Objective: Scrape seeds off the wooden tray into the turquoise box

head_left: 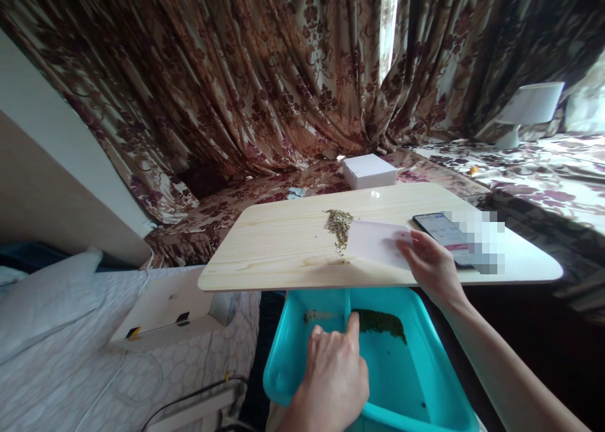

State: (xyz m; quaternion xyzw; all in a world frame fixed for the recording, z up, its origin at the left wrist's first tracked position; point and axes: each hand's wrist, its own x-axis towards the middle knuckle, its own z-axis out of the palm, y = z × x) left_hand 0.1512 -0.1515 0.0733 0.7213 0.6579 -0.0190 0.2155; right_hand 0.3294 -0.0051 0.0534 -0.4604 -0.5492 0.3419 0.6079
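Note:
My right hand (432, 262) grips the right end of a thin pale plastic sheet (378, 243), thumb on top. The sheet's left edge meets a small heap of greenish-brown grains (339, 225) on the light wooden tabletop (274, 243). Below the table's front edge is a divided turquoise basin (425, 369). My left hand (333, 372) is over it with the index finger stretched out near the divider and the other fingers curled; I see nothing in it. Dark green grains (380, 323) lie in the right compartment; a few pale and dark bits (316, 316) lie in the left one.
A smartphone (439, 233), partly blurred out, lies on the tabletop beside my right hand. Behind the table sits a white box (369, 170). A lamp (529, 110) stands far right. At left, a white case (165, 312) rests on a bed (61, 356). Patterned curtains (265, 72) hang behind.

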